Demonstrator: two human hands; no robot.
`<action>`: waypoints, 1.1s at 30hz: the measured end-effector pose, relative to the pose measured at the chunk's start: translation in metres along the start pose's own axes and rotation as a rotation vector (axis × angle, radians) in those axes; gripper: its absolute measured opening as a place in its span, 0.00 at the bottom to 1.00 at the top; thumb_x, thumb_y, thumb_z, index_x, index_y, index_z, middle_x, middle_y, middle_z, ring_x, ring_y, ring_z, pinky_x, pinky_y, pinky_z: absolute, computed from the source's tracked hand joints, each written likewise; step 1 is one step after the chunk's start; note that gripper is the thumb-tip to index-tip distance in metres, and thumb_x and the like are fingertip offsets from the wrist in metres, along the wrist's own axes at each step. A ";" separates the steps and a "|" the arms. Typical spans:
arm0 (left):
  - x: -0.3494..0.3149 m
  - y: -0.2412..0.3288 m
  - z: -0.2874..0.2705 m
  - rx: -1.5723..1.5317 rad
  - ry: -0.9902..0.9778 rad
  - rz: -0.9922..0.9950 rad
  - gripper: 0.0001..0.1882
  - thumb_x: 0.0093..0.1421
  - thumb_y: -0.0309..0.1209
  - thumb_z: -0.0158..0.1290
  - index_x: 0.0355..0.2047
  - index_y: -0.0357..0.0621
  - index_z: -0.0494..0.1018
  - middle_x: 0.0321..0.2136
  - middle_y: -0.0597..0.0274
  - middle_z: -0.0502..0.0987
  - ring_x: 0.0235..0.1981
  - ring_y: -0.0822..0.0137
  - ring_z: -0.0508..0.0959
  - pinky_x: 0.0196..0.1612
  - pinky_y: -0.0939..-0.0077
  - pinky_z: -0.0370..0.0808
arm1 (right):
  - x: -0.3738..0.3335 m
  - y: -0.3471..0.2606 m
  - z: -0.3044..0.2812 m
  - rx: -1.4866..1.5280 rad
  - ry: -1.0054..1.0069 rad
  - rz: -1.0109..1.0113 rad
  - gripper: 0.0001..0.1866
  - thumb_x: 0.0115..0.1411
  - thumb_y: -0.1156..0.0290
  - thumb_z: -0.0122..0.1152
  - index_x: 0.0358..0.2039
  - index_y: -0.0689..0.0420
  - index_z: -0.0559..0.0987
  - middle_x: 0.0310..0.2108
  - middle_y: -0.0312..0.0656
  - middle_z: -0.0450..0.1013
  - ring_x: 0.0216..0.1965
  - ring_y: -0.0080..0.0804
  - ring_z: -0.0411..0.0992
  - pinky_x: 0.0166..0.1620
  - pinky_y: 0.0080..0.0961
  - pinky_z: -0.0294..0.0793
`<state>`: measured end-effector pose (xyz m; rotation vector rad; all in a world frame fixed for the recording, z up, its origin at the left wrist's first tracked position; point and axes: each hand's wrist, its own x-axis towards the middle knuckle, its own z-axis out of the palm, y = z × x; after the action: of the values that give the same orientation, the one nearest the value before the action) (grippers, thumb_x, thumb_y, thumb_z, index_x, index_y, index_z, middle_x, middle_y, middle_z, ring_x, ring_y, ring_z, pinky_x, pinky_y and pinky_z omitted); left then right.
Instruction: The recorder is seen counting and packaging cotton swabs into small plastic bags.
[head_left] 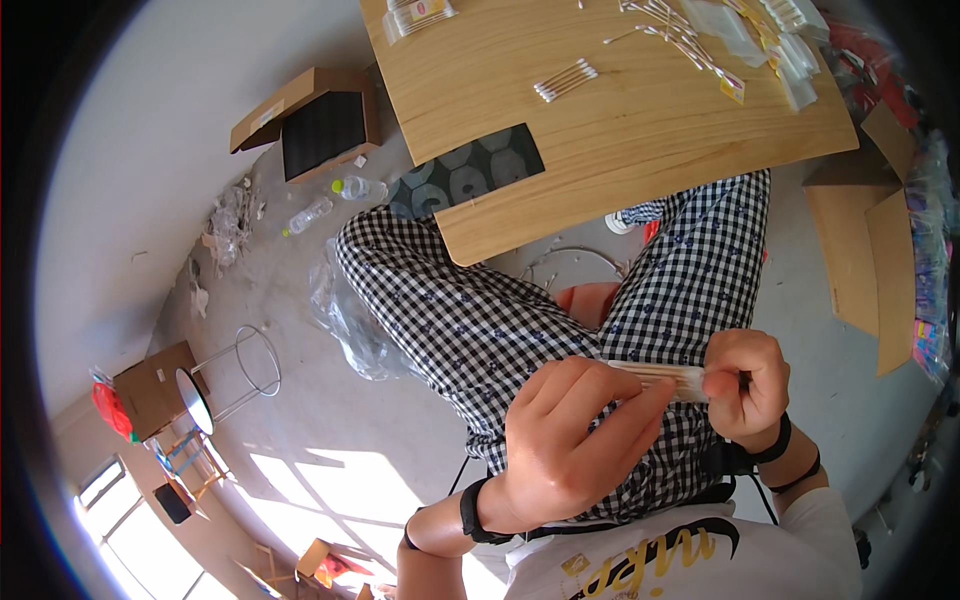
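Note:
Above my lap, a small clear bag of cotton swabs [686, 383] is held level between both hands. My left hand [575, 430] is closed around the left end, its fingers hiding part of the sticks. My right hand [750, 385] is curled in a pinch at the bag's right end. On the wooden table [610, 150] in front, a short row of cotton swabs [566, 80] lies side by side. Farther back is a loose heap of cotton swabs [670, 30], with clear plastic bags [795, 70] to its right.
A filled swab pack [418, 16] lies at the table's far left. Left of the table are an open cardboard box [325, 125] and plastic bottles [360, 188] on the floor. Another open cardboard box [850, 250] stands at the right. My checkered-trousered knees are beneath the table edge.

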<state>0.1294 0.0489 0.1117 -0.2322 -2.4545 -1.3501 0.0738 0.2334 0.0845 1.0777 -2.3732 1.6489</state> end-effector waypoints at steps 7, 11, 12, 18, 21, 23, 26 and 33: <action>0.005 0.003 -0.006 -0.166 -0.067 -0.193 0.15 0.35 0.19 0.64 0.27 0.41 0.79 0.22 0.64 0.71 0.22 0.69 0.71 0.21 0.79 0.66 | 0.007 -0.004 0.000 0.012 -0.061 -0.023 0.16 0.51 0.66 0.66 0.30 0.61 0.69 0.14 0.37 0.67 0.11 0.25 0.64 0.14 0.17 0.58; 0.010 -0.001 -0.012 -0.182 -0.190 -0.208 0.14 0.36 0.19 0.64 0.27 0.40 0.77 0.23 0.62 0.70 0.23 0.67 0.72 0.22 0.77 0.68 | 0.009 -0.005 0.001 -0.016 -0.127 -0.048 0.16 0.51 0.65 0.66 0.32 0.60 0.69 0.13 0.36 0.66 0.10 0.26 0.63 0.14 0.18 0.57; 0.011 -0.003 -0.013 -0.176 -0.210 -0.177 0.13 0.37 0.19 0.63 0.27 0.40 0.77 0.23 0.62 0.70 0.23 0.66 0.72 0.23 0.76 0.69 | 0.007 -0.004 0.003 0.006 -0.115 -0.040 0.17 0.51 0.65 0.66 0.32 0.59 0.68 0.13 0.36 0.66 0.10 0.26 0.63 0.13 0.18 0.57; 0.020 -0.003 -0.018 -0.145 -0.304 -0.124 0.12 0.38 0.20 0.63 0.25 0.41 0.74 0.23 0.61 0.70 0.24 0.64 0.73 0.24 0.74 0.70 | 0.005 -0.002 0.004 0.017 -0.102 -0.052 0.18 0.51 0.64 0.66 0.33 0.59 0.68 0.12 0.36 0.65 0.10 0.27 0.62 0.13 0.21 0.55; 0.021 -0.002 -0.019 -0.134 -0.344 -0.151 0.11 0.39 0.21 0.62 0.25 0.41 0.74 0.23 0.61 0.69 0.24 0.63 0.73 0.24 0.73 0.70 | 0.005 -0.002 0.004 0.015 -0.102 -0.055 0.18 0.51 0.63 0.66 0.32 0.59 0.68 0.12 0.35 0.64 0.09 0.27 0.62 0.13 0.21 0.55; 0.022 -0.001 -0.020 -0.123 -0.355 -0.145 0.11 0.39 0.21 0.62 0.25 0.41 0.73 0.23 0.61 0.69 0.24 0.63 0.73 0.24 0.73 0.70 | 0.005 -0.002 0.004 0.014 -0.106 -0.056 0.18 0.51 0.63 0.66 0.32 0.59 0.68 0.12 0.35 0.64 0.09 0.27 0.61 0.13 0.21 0.55; 0.023 -0.003 -0.021 -0.116 -0.384 -0.120 0.11 0.39 0.20 0.62 0.25 0.41 0.73 0.23 0.62 0.69 0.24 0.63 0.73 0.24 0.73 0.70 | 0.004 -0.001 0.005 0.059 -0.125 -0.030 0.17 0.51 0.62 0.66 0.31 0.58 0.69 0.11 0.35 0.63 0.09 0.27 0.61 0.13 0.21 0.55; 0.023 -0.005 -0.019 -0.096 -0.367 -0.049 0.12 0.38 0.20 0.62 0.26 0.41 0.74 0.23 0.62 0.69 0.23 0.64 0.73 0.22 0.73 0.69 | 0.003 -0.002 0.005 0.022 -0.078 -0.041 0.16 0.51 0.65 0.66 0.30 0.59 0.69 0.13 0.35 0.66 0.10 0.26 0.62 0.13 0.19 0.57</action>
<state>0.1105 0.0300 0.1251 -0.4855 -2.7054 -1.5664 0.0737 0.2275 0.0853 1.2084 -2.3677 1.6533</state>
